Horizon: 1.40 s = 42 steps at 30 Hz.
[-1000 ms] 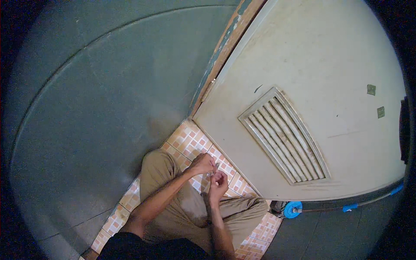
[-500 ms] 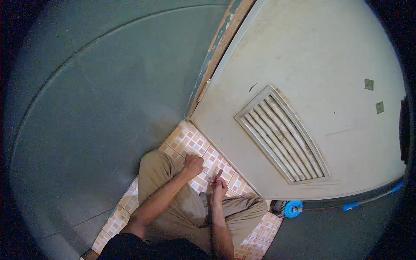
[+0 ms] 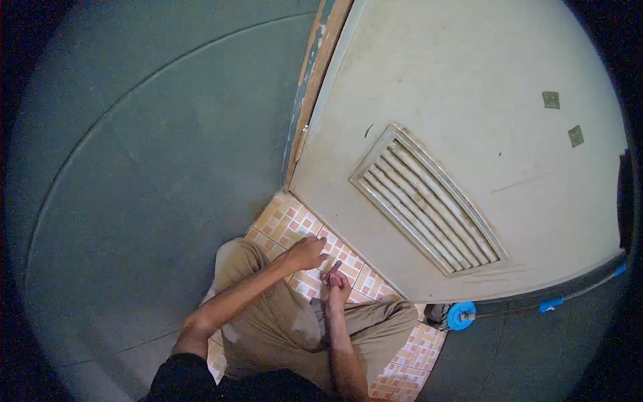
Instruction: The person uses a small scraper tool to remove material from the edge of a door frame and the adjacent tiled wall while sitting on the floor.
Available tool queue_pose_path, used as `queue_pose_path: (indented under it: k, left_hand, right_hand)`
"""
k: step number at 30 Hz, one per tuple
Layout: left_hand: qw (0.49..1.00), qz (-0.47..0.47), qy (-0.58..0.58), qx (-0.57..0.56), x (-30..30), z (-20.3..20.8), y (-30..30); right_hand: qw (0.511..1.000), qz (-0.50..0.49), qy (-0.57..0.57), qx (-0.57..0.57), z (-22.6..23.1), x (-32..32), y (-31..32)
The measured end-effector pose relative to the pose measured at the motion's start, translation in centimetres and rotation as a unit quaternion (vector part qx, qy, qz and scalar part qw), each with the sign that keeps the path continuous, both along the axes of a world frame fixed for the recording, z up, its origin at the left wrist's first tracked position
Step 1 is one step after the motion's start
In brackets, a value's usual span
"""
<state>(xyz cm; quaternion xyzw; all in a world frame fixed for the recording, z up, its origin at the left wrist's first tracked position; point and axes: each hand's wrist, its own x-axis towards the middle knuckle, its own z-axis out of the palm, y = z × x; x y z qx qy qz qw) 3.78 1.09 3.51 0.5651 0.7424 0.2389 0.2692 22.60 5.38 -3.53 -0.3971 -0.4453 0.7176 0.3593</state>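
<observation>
My right hand [image 3: 338, 287] is closed round a short, narrow brown stick-like piece [image 3: 334, 269], whose end sticks up past the fingers. Its exact kind is too small to make out. Just left of it and slightly farther off, my left hand [image 3: 308, 254] hovers over the tiled floor [image 3: 281, 218]. Its finger and thumb point toward the brown piece with a gap between them, and nothing shows in them. The two hands are close but apart. Both are in front of my crossed legs in khaki trousers [image 3: 268, 321].
A pale door [image 3: 429, 80] with a slatted vent [image 3: 429, 201] stands ahead and to the right. On the left rises a dark green wall [image 3: 154, 154], meeting a worn wooden door frame [image 3: 311, 94]. A blue disc [image 3: 461, 316] lies near my right knee, beside the door's lower edge.
My left hand has moved right, toward the right hand, and its fingers have loosened from a fist. The right hand still holds the brown piece. The view has shifted slightly.
</observation>
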Motion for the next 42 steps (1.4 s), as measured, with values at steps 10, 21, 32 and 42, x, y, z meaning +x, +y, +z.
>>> queue_pose_path:
  k: [10,21,32,42]
  left_hand:
    - [0.939,0.174,-0.295,-0.045,4.0,-3.9,1.1]
    - [0.992,0.103,-0.059,-0.051,1.6,-5.3,1.2]
    - [0.996,0.077,0.02,-0.042,1.0,-7.0,-1.4]
    - [0.96,0.105,-0.248,0.075,2.4,-9.6,-2.2]
  right_hand:
    - [0.997,0.06,-0.044,0.008,1.0,-0.9,-1.1]
    - [0.999,0.022,-0.028,0.04,1.2,-1.1,0.3]
    - [0.941,0.184,0.21,-0.193,15.3,-19.4,-2.4]
    - [0.855,0.179,0.337,-0.351,8.3,-30.5,2.9]
